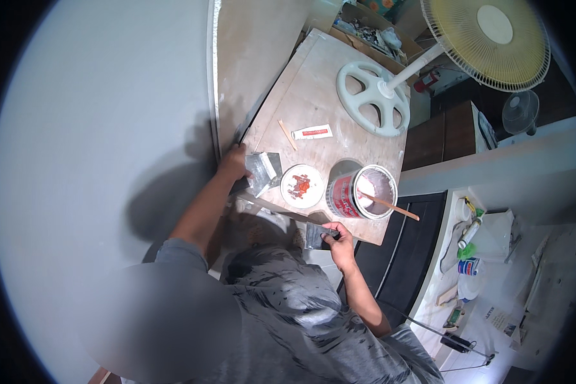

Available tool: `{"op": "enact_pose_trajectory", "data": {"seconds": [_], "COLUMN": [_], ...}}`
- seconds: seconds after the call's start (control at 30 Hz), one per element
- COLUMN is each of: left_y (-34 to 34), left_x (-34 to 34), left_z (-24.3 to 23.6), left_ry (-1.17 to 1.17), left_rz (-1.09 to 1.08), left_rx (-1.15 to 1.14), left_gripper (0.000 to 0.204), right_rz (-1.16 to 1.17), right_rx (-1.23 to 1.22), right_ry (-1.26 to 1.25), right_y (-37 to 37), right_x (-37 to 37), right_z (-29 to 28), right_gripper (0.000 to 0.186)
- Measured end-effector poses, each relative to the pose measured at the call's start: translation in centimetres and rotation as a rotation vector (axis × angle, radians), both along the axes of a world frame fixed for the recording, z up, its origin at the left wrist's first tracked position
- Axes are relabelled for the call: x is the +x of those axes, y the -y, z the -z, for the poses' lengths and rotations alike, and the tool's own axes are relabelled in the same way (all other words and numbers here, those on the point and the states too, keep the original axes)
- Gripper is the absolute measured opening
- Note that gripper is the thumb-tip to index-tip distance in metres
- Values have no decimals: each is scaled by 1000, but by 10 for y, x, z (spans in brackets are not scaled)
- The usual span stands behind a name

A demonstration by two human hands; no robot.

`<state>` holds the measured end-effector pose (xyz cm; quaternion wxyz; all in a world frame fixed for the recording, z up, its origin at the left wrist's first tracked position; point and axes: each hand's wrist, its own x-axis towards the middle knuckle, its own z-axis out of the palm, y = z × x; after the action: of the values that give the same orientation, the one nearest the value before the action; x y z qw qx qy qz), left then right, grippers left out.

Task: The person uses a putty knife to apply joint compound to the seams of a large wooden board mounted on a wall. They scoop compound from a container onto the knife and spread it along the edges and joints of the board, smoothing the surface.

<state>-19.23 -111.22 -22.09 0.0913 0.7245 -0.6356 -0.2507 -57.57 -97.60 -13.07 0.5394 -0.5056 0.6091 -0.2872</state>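
My left hand is closed on the edge of a flat grey metal spreader plate with whitish filler on it, at the left front of the table. A darker flat piece shows behind that plate. In front of the table edge, my right hand pinches a dark, flat, rectangular scraper blade. Between the hands, a round white lid lies on the table with red-orange paste smeared over its middle. Right of it stands an open can of pale filler, a wooden stick leaning out over its rim.
The wooden table also bears a white tube, a thin wooden stick and a standing fan's spoked base. A pale wall rises at left. On the right, a shelf holds a small blue can and tools.
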Motion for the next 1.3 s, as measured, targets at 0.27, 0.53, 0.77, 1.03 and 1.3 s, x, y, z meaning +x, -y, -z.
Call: {"op": "enact_pose_trajectory", "data": {"seconds": [0.27,0.53,0.77,1.03,1.3], "left_y": [18,0,17,-16,-46], "left_x": [-5,-31,-6,-36,-71], "left_z": [-73,-142,-8,82,32], "left_ry": [-429,-478,-520,-401,-247], "left_rz": [39,407,-403,-605,-600], "left_rx": [133,218,-97,-310,-177], "left_gripper": [32,30,28,36,65], "right_rz": [-54,-74,-12,69,164], "right_rx": [-99,88,-43,68,48], "right_ry": [-99,90,-37,98,160], "right_y": [30,73,45,18,4], "right_x": [21,76,27,-1,-2], "right_z": [-18,-27,17,-5,-36], "right_gripper": [32,19,23,22,22]}}
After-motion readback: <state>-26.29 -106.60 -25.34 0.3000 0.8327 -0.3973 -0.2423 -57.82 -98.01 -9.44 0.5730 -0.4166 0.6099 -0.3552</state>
